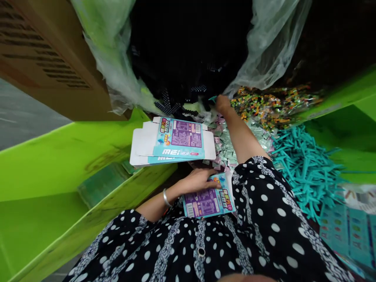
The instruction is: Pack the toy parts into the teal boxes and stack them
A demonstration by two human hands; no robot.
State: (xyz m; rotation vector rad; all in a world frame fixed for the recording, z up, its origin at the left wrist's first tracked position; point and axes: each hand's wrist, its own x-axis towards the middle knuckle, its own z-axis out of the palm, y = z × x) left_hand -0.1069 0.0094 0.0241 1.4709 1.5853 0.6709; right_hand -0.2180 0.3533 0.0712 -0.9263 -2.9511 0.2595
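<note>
The head view shows, nearest, the printed carton (207,204) against the person's patterned clothing (188,250), with the left hand (196,181) over it, fingers bent across its upper edge and gripping it. Its long axis runs roughly left to right, tipped slightly up toward the right; the title end points right, where a white flap stands out. That carton looks unclosed, so its handling seems only partway done; whether anything is inside cannot be told. Just beyond the left hand, the overlapping flat cartons (188,137) lie with flaps unfolded, apparently all still to be made up. To the right are loose teal sticks (308,168), and past the flat cartons small sachets (230,143). Farther off, the right hand (223,104) reaches to the edge of a dark, plastic-lined opening (190,47); a small teal piece (212,98) shows at its fingers, though whether they pinch it cannot be told.
</note>
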